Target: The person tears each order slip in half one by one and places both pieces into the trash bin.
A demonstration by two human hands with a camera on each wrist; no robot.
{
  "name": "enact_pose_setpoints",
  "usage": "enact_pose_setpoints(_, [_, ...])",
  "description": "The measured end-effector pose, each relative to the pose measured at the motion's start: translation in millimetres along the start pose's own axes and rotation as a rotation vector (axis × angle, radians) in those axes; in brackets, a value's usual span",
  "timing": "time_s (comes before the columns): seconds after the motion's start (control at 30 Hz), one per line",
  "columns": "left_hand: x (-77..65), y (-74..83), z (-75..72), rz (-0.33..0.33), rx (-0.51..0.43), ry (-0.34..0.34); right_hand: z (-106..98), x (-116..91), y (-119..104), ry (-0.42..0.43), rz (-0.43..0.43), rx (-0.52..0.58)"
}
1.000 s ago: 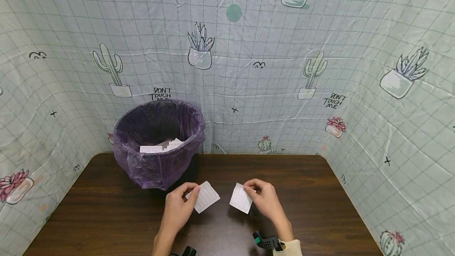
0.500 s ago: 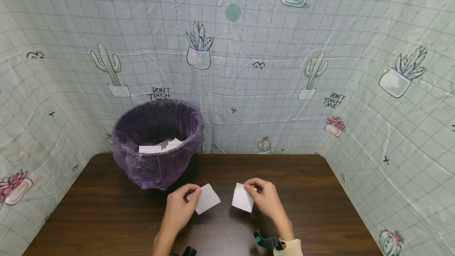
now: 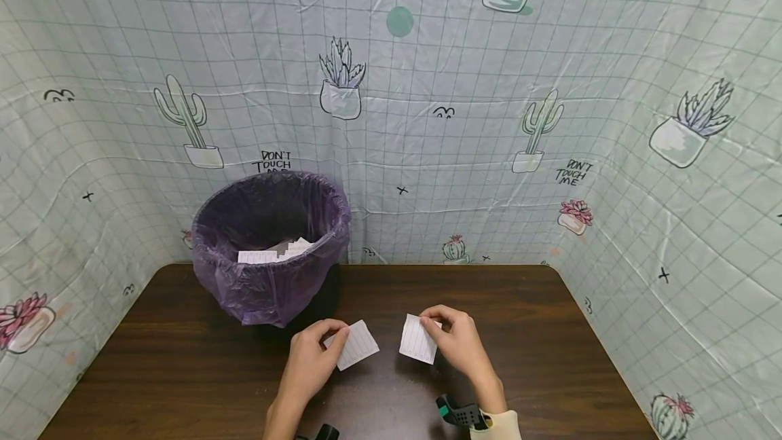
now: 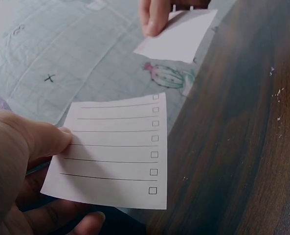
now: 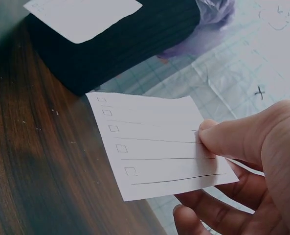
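My left hand (image 3: 310, 358) pinches a piece of lined paper (image 3: 358, 345) between thumb and fingers, over the table in the head view. Up close in the left wrist view, that paper (image 4: 115, 152) has ruled lines with a column of small checkboxes on one side. My right hand (image 3: 455, 339) pinches a second piece of lined paper (image 3: 418, 339) by its upper right part. The right wrist view has this paper (image 5: 154, 147) with checkboxes along its left side and a slightly uneven top edge. A gap separates the two pieces.
A bin (image 3: 269, 294) lined with a purple bag stands on the brown table (image 3: 489, 297) at the back left, beyond my left hand. Several white paper pieces (image 3: 258, 257) lie inside it. Cloth printed with cacti (image 3: 403, 148) hangs behind and at both sides. Small white specks (image 4: 278, 93) dot the tabletop.
The left paper has turned slightly and shifted a little toward me with my left hand. The right paper has moved slightly right. Both hands keep their pinch.
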State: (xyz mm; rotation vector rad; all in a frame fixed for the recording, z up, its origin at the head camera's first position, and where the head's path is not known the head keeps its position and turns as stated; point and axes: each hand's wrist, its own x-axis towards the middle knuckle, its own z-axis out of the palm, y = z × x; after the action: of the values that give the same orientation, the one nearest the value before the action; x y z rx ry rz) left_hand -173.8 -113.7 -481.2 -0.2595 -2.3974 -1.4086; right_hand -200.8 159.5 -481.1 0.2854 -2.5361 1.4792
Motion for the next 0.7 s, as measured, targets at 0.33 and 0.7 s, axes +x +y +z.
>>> enact_pose_setpoints(0.33, [-2.6,-1.1,3.7,0.011,0.021,-0.019,0.4,-3.0,2.4,0.018,-0.006,0.001])
enact_pose_setpoints(0.7, [-1.3,2.1,4.1,0.025,0.015,-0.027,2.2,-2.3,0.5,0.023,-0.015,-0.003])
